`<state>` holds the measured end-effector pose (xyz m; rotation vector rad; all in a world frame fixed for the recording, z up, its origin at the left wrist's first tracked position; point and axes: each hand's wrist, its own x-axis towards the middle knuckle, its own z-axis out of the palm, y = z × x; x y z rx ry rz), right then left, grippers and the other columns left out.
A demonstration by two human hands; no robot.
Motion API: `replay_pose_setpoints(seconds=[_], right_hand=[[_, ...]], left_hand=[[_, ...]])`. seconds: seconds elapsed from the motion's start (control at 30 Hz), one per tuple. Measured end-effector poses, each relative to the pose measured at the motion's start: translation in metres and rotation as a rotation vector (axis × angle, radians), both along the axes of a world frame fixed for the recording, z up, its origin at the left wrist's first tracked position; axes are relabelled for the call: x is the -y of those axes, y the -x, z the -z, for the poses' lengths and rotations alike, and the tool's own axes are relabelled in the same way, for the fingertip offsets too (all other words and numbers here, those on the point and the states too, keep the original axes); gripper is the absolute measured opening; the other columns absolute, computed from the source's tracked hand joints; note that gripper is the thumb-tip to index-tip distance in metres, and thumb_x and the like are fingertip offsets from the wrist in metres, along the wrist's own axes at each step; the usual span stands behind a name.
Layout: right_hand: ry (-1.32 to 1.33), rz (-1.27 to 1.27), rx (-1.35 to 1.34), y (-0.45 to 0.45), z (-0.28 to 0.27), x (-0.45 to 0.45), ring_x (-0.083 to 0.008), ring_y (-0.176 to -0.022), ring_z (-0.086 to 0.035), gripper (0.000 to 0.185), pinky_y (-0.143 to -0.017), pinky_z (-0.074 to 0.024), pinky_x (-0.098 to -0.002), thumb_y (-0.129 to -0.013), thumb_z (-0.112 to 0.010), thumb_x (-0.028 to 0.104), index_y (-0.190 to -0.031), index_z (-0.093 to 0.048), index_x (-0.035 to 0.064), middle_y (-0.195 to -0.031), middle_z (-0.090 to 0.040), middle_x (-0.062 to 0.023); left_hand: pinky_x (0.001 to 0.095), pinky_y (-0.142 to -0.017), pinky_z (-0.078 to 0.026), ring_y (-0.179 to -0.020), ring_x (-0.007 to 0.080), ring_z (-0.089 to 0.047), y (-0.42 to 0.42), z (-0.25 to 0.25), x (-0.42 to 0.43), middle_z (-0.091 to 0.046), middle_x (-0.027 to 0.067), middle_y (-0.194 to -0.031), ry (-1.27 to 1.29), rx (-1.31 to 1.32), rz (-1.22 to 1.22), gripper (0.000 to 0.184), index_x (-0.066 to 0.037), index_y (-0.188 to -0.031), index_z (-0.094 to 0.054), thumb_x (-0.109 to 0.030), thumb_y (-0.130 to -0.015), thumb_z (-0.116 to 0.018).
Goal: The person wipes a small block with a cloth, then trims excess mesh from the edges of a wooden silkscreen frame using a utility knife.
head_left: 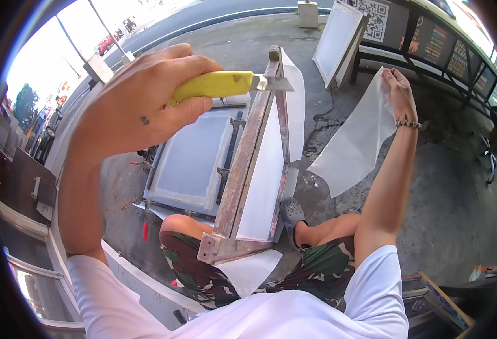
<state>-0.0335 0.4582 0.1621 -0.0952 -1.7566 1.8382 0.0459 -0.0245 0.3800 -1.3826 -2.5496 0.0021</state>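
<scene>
My left hand (152, 93) is raised at the upper left, its fingers wrapped round a yellow utility knife (212, 87). The knife's blade (275, 83) is out and points right, in view over the top of a worn frame (245, 164). That frame stands on edge between my legs, with white mesh on it and loose flaps at its far side and near corner. At the right my right hand (400, 93) pinches the top of a loose piece of white mesh (359, 133), which hangs down apart from the frame.
Left of the frame lies a screen (189, 158) in a dark clamp frame with red-handled clamps (145, 230). White panels (339, 42) lean at a dark railing (412, 62). A wooden frame (443, 299) is at the lower right.
</scene>
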Motion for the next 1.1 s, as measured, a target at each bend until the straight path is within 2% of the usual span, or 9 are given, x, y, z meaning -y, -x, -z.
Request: replay_pose_setpoints(seconds=[0.1,0.17,0.27,0.4,0.5,0.77,0.9,0.97,1.1], right_hand=[[-0.101,-0.014,0.150,-0.002,0.015,0.008,-0.0081,-0.077,-0.060,0.015,-0.076,-0.0490,-0.0227,-0.103,-0.057,0.016,-0.099,-0.067,0.0049,-0.086,-0.067,-0.0014],[-0.084,-0.034,0.202,0.004,0.042,0.028,-0.0108,-0.078,-0.062,0.013,-0.075,-0.0498,-0.0242,-0.102,-0.054,0.008,-0.101,-0.066,0.0023,-0.088,-0.069,-0.0055],[-0.170,-0.085,0.391,0.010,0.106,0.045,-0.0147,-0.080,-0.064,0.022,-0.075,-0.0519,-0.0274,-0.095,-0.044,-0.002,-0.103,-0.065,-0.0004,-0.086,-0.070,-0.0100],[-0.656,0.130,0.511,-0.012,0.188,0.049,-0.0341,-0.092,-0.070,0.022,-0.084,-0.0534,-0.0430,-0.096,-0.048,0.014,-0.103,-0.066,0.0056,-0.095,-0.072,-0.0197],[-0.587,0.223,0.589,-0.032,0.192,0.038,-0.0403,-0.098,-0.068,0.023,-0.087,-0.0525,-0.0460,-0.097,-0.049,0.021,-0.103,-0.067,0.0073,-0.101,-0.072,-0.0215],[-0.764,0.161,0.600,-0.028,0.147,0.078,-0.0385,-0.092,-0.069,0.041,-0.079,-0.0509,-0.0468,-0.102,-0.051,0.039,-0.084,-0.068,0.0070,-0.086,-0.071,-0.0184],[-0.809,0.126,0.434,-0.019,0.104,0.121,-0.0393,-0.071,-0.060,0.046,-0.066,-0.0454,-0.0463,-0.101,-0.053,0.044,-0.083,-0.064,0.0032,-0.076,-0.066,-0.0189],[-0.782,0.048,0.328,-0.029,0.079,0.151,-0.0286,-0.057,-0.050,0.043,-0.058,-0.0413,-0.0416,-0.102,-0.056,0.038,-0.081,-0.062,0.0005,-0.067,-0.063,-0.0124],[-0.489,-0.237,0.308,-0.047,0.041,0.200,-0.0088,-0.062,-0.049,0.031,-0.056,-0.0413,-0.0318,-0.103,-0.059,0.021,-0.083,-0.060,-0.0017,-0.067,-0.058,0.0004]], left_hand=[[0.0365,-0.075,-0.045,-0.081,0.0195,-0.055,0.008,0.033,0.008,-0.052,0.0081,-0.087,-0.315,0.213,-0.190,0.022,-0.004,-0.109,-0.053,-0.018,-0.094,-0.061],[0.0400,-0.073,-0.043,-0.075,0.0249,-0.053,0.020,0.065,0.016,-0.054,0.0131,-0.080,-0.547,0.310,-0.271,0.024,-0.005,-0.103,-0.047,-0.019,-0.092,-0.062],[0.0342,-0.065,-0.042,-0.069,0.0169,-0.050,0.059,0.127,0.040,-0.052,0.0057,-0.076,-0.757,0.486,-0.324,0.025,-0.006,-0.097,-0.048,-0.015,-0.087,-0.068],[0.0241,-0.047,-0.035,-0.052,0.0063,-0.043,0.076,0.204,0.046,-0.047,-0.0047,-0.064,-1.032,0.700,-0.359,0.025,-0.010,-0.085,-0.050,-0.011,-0.085,-0.076],[0.0219,-0.043,-0.033,-0.046,0.0051,-0.042,0.057,0.251,0.048,-0.046,-0.0057,-0.062,-1.275,0.929,-0.351,0.025,-0.011,-0.085,-0.053,-0.015,-0.089,-0.077],[0.0213,-0.049,-0.035,-0.056,0.0053,-0.045,0.021,0.248,0.062,-0.050,-0.0041,-0.068,-1.335,1.266,-0.206,0.027,-0.009,-0.086,-0.054,-0.018,-0.091,-0.078],[0.0224,-0.050,-0.030,-0.059,0.0062,-0.044,-0.003,0.221,0.050,-0.051,-0.0016,-0.073,-1.395,1.601,0.196,0.032,-0.009,-0.086,-0.050,-0.012,-0.087,-0.081],[0.0230,-0.054,-0.030,-0.062,0.0072,-0.044,-0.012,0.213,0.051,-0.049,-0.0009,-0.075,-1.293,1.755,0.244,0.042,-0.011,-0.085,-0.045,-0.008,-0.080,-0.086],[0.0237,-0.062,-0.033,-0.070,0.0073,-0.044,-0.026,0.210,0.048,-0.044,-0.0037,-0.078,-1.110,1.707,0.244,0.052,-0.012,-0.086,-0.045,-0.007,-0.069,-0.094]])
